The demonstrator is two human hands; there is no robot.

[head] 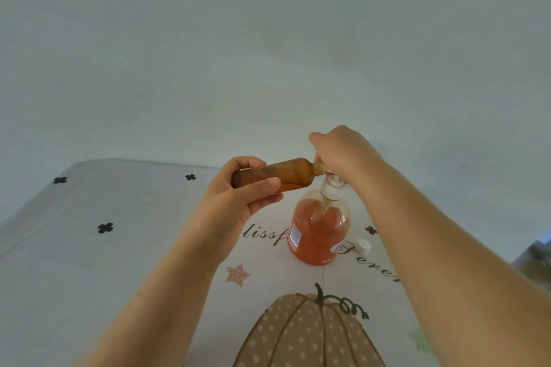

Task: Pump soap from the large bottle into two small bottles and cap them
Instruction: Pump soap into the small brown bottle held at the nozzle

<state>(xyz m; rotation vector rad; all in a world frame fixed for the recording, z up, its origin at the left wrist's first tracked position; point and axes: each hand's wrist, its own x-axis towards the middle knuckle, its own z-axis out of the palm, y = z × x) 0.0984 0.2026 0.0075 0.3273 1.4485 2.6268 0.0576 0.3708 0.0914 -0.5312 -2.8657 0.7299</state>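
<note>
Small bottle point(293, 171): translucent amber-brown, uncapped, held in the air above the bench point(89, 262). Its long axis lies nearly level, mouth pointing right, at the nozzle of the pump head point(332, 185). Left grip point(238, 188) is clamped round its base end. Right grip point(343, 152) is curled down over the pump head, hiding the nozzle. The large bottle point(319, 232) of orange soap stands upright beneath, with a white cap point(364, 246) just right of it.
</note>
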